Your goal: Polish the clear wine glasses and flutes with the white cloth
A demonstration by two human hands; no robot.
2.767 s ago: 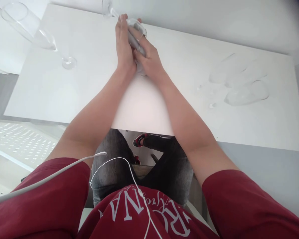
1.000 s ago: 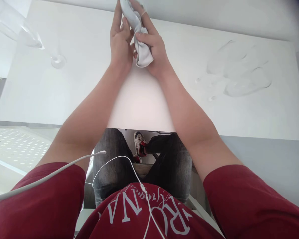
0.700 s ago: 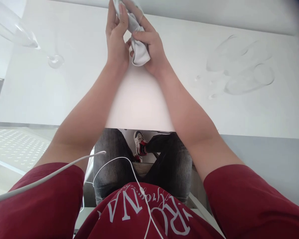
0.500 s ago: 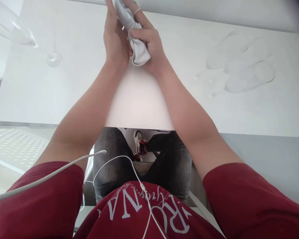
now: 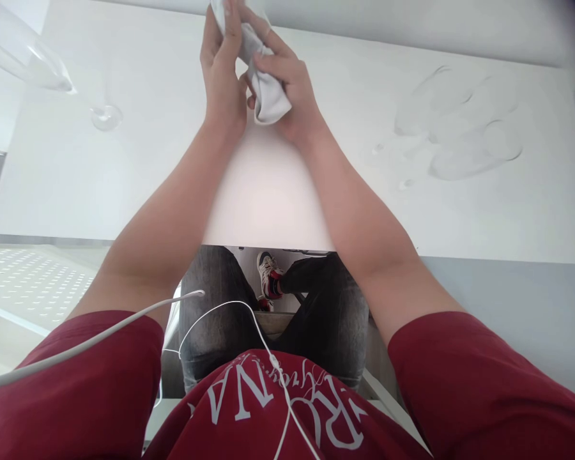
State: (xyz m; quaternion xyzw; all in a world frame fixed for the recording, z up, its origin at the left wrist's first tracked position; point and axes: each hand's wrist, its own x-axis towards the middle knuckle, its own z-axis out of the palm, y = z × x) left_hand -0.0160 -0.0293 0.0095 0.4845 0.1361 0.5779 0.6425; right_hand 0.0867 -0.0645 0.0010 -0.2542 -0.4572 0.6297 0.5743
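Note:
Near the top edge of the view, my left hand has its fingers closed around the upper part of a white cloth. My right hand grips the same cloth, its thumb pressed on top and one end of the fabric hanging below. Folds of cloth and the fingers hide whatever may be inside. Both hands are close together above the far side of the white table.
A clear stemmed glass stands at the left, its round foot on the tabletop. Several clear, glass-like pieces lie at the right, faintly outlined. A white cable crosses my sleeve; a perforated white surface is at lower left.
My left hand's thumb and fingers have shifted over the cloth, which now covers the shiny grey part seen earlier. My right hand has barely moved.

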